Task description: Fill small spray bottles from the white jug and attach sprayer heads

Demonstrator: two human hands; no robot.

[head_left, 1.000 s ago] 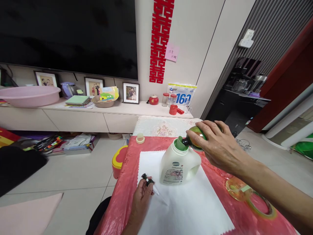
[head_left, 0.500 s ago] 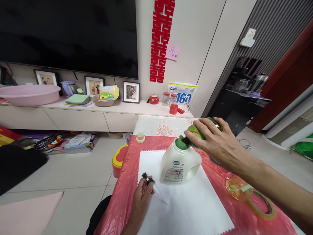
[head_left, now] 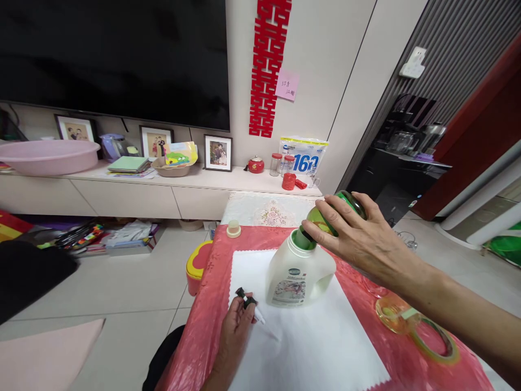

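My right hand (head_left: 354, 231) is wrapped round a green bottle (head_left: 319, 216), tilted with its neck down at the mouth of a pale detergent jug (head_left: 299, 271). The jug stands upright on a white cloth (head_left: 260, 358), its green inner spout showing in the opening. Whether liquid is flowing cannot be made out. Lower left, my left hand (head_left: 235, 323) is closed on a black and white pump head (head_left: 248, 301) with a thin clear tube pointing down to the right. A pale cap (head_left: 233, 228) sits near the table's far left corner.
A red cover (head_left: 220, 260) lies on the table under the cloth. On the right rest an orange transparent dish (head_left: 393, 312) and a roll of tape (head_left: 450, 347). A yellow and red stool (head_left: 195, 271) stands left; a low cabinet (head_left: 134, 196) is behind.
The green bottle has moved slightly left and tipped, its neck now closer into the jug's mouth. My left hand with the pump head has hardly moved.
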